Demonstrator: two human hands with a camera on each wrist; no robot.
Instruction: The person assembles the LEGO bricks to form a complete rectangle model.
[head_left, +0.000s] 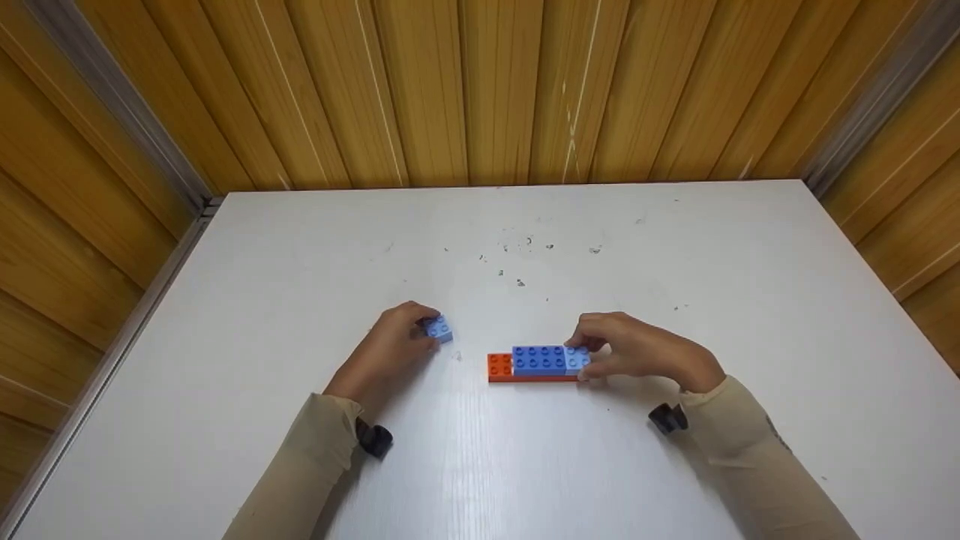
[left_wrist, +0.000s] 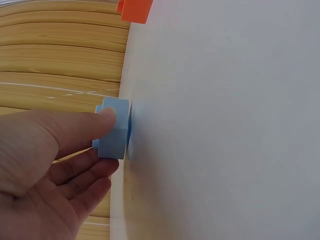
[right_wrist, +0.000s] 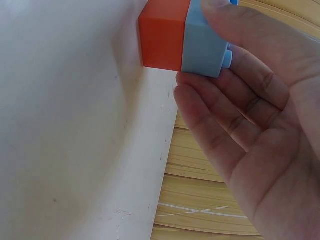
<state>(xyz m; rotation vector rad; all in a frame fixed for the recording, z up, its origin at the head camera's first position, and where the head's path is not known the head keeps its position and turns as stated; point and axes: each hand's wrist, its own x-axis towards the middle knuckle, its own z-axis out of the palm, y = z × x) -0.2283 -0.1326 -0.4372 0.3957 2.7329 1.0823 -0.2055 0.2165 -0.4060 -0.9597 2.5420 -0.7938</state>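
Observation:
My left hand [head_left: 396, 337] pinches a light blue building brick [head_left: 438, 328] between thumb and fingers. In the left wrist view that brick [left_wrist: 114, 129] is close over the white tabletop, its studs facing away from the table. To the right lies a long orange-red brick [head_left: 499, 365] with a darker blue brick [head_left: 538, 360] and a second light blue brick [head_left: 576, 360] on top, side by side. The left end of the orange-red brick shows bare studs. My right hand [head_left: 637, 346] grips the right end of this stack, thumb on the light blue brick [right_wrist: 202, 47] in the right wrist view.
The white table [head_left: 262, 300] carries several small dark marks [head_left: 525, 255] towards the back. Yellow wood-patterned panels [head_left: 495, 90] stand behind it and at both sides. A black strap piece [head_left: 373, 439] hangs at the left wrist, another [head_left: 667, 418] at the right.

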